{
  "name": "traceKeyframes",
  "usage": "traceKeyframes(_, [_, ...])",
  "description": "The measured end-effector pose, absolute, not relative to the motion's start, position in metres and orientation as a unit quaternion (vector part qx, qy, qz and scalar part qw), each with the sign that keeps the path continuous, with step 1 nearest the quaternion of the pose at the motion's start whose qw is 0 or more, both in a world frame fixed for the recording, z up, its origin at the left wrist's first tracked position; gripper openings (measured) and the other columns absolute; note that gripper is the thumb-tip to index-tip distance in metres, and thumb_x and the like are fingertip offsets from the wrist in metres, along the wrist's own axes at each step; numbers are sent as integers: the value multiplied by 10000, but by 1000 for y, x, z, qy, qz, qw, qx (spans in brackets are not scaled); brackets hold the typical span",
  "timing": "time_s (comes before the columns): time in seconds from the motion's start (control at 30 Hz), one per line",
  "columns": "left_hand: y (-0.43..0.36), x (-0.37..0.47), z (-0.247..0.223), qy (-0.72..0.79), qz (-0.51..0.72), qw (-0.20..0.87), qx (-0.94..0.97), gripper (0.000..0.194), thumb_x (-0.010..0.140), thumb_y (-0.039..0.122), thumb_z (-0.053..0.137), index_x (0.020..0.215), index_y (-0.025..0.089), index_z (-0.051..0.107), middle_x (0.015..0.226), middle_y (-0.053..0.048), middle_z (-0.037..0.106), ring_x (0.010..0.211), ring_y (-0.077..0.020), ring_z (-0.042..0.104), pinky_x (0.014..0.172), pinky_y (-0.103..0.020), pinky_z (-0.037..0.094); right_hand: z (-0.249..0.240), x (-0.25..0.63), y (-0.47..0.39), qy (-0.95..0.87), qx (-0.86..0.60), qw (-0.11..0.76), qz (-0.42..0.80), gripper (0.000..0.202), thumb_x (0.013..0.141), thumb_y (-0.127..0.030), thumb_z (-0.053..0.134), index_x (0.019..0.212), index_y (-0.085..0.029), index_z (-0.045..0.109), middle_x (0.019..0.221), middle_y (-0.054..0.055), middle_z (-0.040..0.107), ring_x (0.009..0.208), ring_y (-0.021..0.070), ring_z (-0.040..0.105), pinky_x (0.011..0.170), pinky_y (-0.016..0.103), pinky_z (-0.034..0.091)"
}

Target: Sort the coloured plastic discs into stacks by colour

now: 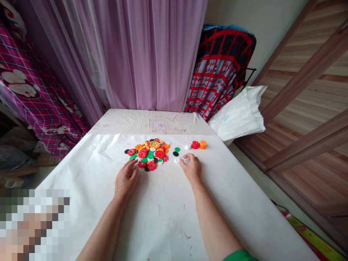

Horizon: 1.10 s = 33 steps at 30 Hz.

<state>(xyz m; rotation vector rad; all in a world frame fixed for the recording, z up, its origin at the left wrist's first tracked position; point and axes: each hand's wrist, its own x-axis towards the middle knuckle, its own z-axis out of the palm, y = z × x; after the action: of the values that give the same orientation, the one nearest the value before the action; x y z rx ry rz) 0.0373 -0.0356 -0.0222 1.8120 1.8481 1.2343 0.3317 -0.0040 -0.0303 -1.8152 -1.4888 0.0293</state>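
Observation:
A loose pile of flower-shaped plastic discs (151, 153) in red, orange, green, black and white lies mid-table. My left hand (127, 178) is at the pile's near left edge, thumb and fingers apart, holding nothing I can see. To the right of the pile, my right hand (192, 167) has its thumb and forefinger closed at a white disc (177, 160). Just beyond that disc lie a black disc (175, 153) and a green disc (177, 149). Farther back stand a red stack (195, 145) and an orange stack (202, 144), beside some white discs (187, 146).
A white cloth covers the table (160, 217). At its far right edge leans a white bag (239, 114). Purple curtains (152, 54) hang behind, with a red-and-black patterned cloth (214, 72) beside them. Wooden doors (304, 108) stand on the right. A blurred patch covers the lower left.

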Motion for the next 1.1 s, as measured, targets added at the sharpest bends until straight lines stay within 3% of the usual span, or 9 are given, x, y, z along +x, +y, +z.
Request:
traceKeyframes(0.4, [-35,37,-24,632,432,140,628,337,851,355,512,1117,255,694,1263,-53,684,1063,-220,681,947,-373,543,-34,318,-1,-635,-693,342,-16,188,757,-280,677,929,-229,621,917,14,722,851,198,589,750,291,381])
traceKeyframes(0.8, [-36,38,-21,632,434,141,626,339,849,343,509,1117,251,695,1278,-57,677,1109,-230,664,983,-389,526,-30,285,-18,-713,-588,381,-38,81,805,-205,623,878,-224,651,863,31,712,862,198,598,801,299,432])
traceKeyframes(1.1, [-34,39,-24,636,437,149,619,339,844,334,509,1112,250,698,1286,-56,674,1111,-225,661,975,-381,528,-12,208,-26,-745,-609,272,19,407,775,-416,718,1108,-201,625,1045,96,674,1013,275,582,832,374,463])
